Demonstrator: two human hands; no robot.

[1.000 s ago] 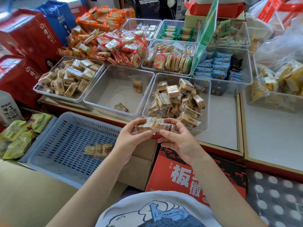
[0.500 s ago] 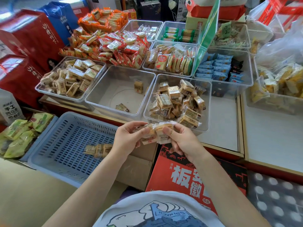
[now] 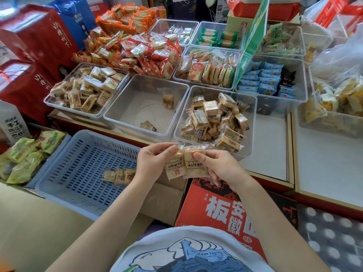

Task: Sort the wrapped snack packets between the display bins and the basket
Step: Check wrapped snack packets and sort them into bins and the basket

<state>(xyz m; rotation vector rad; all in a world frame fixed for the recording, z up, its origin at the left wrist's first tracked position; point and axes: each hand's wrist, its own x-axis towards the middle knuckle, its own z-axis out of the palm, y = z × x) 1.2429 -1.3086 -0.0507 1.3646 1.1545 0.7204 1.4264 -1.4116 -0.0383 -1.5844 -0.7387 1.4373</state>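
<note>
My left hand (image 3: 151, 163) and my right hand (image 3: 220, 167) together hold wrapped snack packets (image 3: 186, 163), beige with dark print, upright and side by side in front of the counter edge. Each hand pinches one packet at its top. Just behind them a clear bin (image 3: 253, 122) is heaped with the same packets. The clear bin (image 3: 117, 112) to its left holds only two packets. A blue slotted basket (image 3: 78, 165) at lower left carries one short row of packets (image 3: 117, 175) near my left wrist.
More clear bins of packets fill the counter behind, with a full one (image 3: 49, 101) at left. Red gift boxes (image 3: 35, 46) stand at far left. A red carton (image 3: 225, 211) sits below my hands, green packets (image 3: 23, 156) lie beside the basket.
The packets have been turned from lying flat to standing upright with their printed faces toward me, and my hands have drawn a little nearer to me.
</note>
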